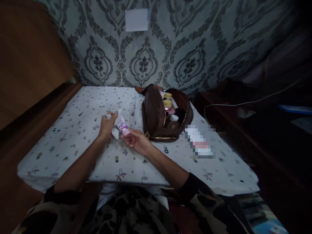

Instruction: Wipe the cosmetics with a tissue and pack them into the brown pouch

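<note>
A small pink-and-white tube [123, 127] with purple markings slants above the tabletop [136, 167], pink end near right; crumpled white tissue-like material [115, 133] hangs just left.

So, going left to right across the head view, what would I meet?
Wooden panel → left hand → pink-and-white tube → right hand → brown bag → pixelated item → blue object.

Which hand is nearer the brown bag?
Right. The right hand is beside the bag, by its near left corner; the left hand is farther off to the left.
</note>
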Demonstrator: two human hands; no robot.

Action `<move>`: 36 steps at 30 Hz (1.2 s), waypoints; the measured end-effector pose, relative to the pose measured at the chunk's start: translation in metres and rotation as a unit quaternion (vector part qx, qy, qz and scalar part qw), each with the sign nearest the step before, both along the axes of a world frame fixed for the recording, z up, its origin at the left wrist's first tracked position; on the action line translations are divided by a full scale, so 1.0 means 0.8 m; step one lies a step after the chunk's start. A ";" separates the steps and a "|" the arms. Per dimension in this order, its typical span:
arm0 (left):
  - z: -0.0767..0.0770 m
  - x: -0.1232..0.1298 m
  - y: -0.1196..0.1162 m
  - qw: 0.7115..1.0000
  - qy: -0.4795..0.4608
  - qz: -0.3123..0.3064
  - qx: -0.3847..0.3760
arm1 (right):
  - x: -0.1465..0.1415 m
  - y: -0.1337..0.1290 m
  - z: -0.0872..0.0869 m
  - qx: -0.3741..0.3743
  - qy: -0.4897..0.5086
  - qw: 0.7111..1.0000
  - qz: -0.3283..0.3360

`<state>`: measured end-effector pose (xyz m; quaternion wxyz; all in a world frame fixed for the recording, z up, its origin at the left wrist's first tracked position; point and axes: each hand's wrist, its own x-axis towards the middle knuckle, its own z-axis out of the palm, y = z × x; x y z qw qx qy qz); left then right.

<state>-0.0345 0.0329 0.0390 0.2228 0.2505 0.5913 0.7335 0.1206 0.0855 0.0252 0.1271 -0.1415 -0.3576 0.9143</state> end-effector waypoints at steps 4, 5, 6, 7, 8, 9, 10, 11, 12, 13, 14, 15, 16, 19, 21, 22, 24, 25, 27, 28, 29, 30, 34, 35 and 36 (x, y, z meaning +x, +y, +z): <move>-0.002 0.000 0.002 0.999 -0.008 0.043 -0.005 | -0.002 -0.002 0.000 0.007 0.005 1.000 -0.010; -0.003 0.001 0.002 0.999 -0.011 0.047 -0.004 | -0.002 -0.002 -0.001 0.010 0.008 1.000 -0.017; -0.004 0.001 0.003 0.999 -0.016 0.047 0.004 | -0.003 -0.002 -0.002 0.013 0.011 1.000 -0.025; -0.004 0.001 0.003 0.999 -0.023 0.042 0.015 | -0.004 -0.002 -0.003 0.014 0.015 0.999 -0.035; -0.005 0.001 0.004 0.999 -0.033 0.032 0.027 | -0.005 -0.001 -0.004 0.013 0.017 0.999 -0.047; -0.005 0.002 0.004 0.998 -0.046 0.019 0.038 | -0.006 -0.001 -0.005 0.012 0.019 0.998 -0.058; -0.005 0.002 0.004 0.997 -0.061 0.006 0.046 | -0.007 0.000 -0.006 0.009 0.019 0.997 -0.067; -0.005 0.003 0.004 0.996 -0.077 -0.009 0.049 | -0.007 0.000 -0.008 0.006 0.019 0.997 -0.075; -0.004 0.005 0.005 0.994 -0.091 -0.023 0.048 | -0.008 0.001 -0.009 0.004 0.018 0.996 -0.082; -0.003 0.007 0.005 0.993 -0.102 -0.036 0.044 | -0.008 0.001 -0.009 0.002 0.016 0.996 -0.086; -0.002 0.010 0.005 0.992 -0.111 -0.047 0.038 | -0.008 0.002 -0.010 0.003 0.013 0.996 -0.089; -0.001 0.013 0.004 0.991 -0.116 -0.060 0.032 | -0.008 0.002 -0.011 0.005 0.010 0.996 -0.092; 0.000 0.017 0.004 0.990 -0.117 -0.075 0.027 | -0.008 0.003 -0.012 0.008 0.007 0.995 -0.096; 0.001 0.030 0.002 0.985 -0.103 -0.136 0.020 | -0.008 0.004 -0.014 0.029 0.005 0.994 -0.109; 0.000 0.037 0.000 0.980 -0.082 -0.183 0.004 | -0.009 0.004 -0.016 0.050 0.010 0.991 -0.124; -0.002 0.040 -0.001 0.977 -0.069 -0.200 -0.005 | -0.009 0.004 -0.017 0.061 0.015 0.989 -0.135; -0.005 0.043 -0.003 0.976 -0.041 -0.214 -0.020 | -0.010 0.005 -0.018 0.077 0.025 0.984 -0.161; -0.007 0.043 -0.003 0.976 -0.029 -0.215 -0.024 | -0.011 0.005 -0.017 0.084 0.029 0.981 -0.174; -0.010 0.043 -0.004 0.976 -0.012 -0.217 -0.029 | -0.010 0.004 -0.017 0.099 0.034 0.977 -0.187; -0.010 0.042 -0.004 0.975 -0.003 -0.219 -0.034 | -0.010 0.004 -0.017 0.108 0.034 0.976 -0.188; -0.010 0.040 -0.005 0.975 0.008 -0.218 -0.041 | -0.010 0.005 -0.017 0.118 0.031 0.975 -0.187; -0.010 0.039 -0.005 0.975 0.023 -0.215 -0.047 | -0.009 0.005 -0.017 0.132 0.026 0.973 -0.185; -0.002 0.033 -0.008 0.972 0.099 -0.202 -0.070 | -0.005 0.008 -0.019 0.211 -0.013 0.958 -0.194; 0.001 0.031 -0.008 0.969 0.117 -0.203 -0.074 | -0.004 0.008 -0.019 0.225 -0.018 0.953 -0.204; 0.004 0.030 -0.009 0.967 0.134 -0.203 -0.074 | -0.004 0.008 -0.018 0.233 -0.021 0.948 -0.216</move>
